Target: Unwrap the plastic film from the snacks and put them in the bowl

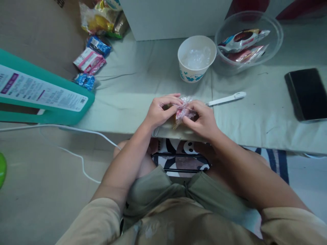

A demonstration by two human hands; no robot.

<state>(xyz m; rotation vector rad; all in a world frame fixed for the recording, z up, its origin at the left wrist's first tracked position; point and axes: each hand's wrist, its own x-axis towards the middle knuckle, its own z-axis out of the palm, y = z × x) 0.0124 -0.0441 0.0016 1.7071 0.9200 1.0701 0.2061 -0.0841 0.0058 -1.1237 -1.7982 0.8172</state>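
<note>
At the front edge of the cloth-covered surface, both of my hands grip a small crinkled plastic wrapper [184, 111], clear with pink and red in it. My left hand [162, 109] pinches its left side, fingers bent over the top. My right hand [203, 117] has its right side between thumb and fingers. Something yellowish-brown peeks out under the wrapper; the hands hide most of it. Just right of my right hand lies a slim tool with a white handle [227, 99], its other end hidden. Behind the hands stands a paper cup [193, 73] with crumpled clear plastic inside.
A clear round bowl [277, 51] at the back right holds shiny packets. A dark phone-like device [308, 93] lies at the right. On the left are a green container [84, 114], several small snack packs [90, 61] and a white cable [84, 128]. A white box [173, 18] stands behind.
</note>
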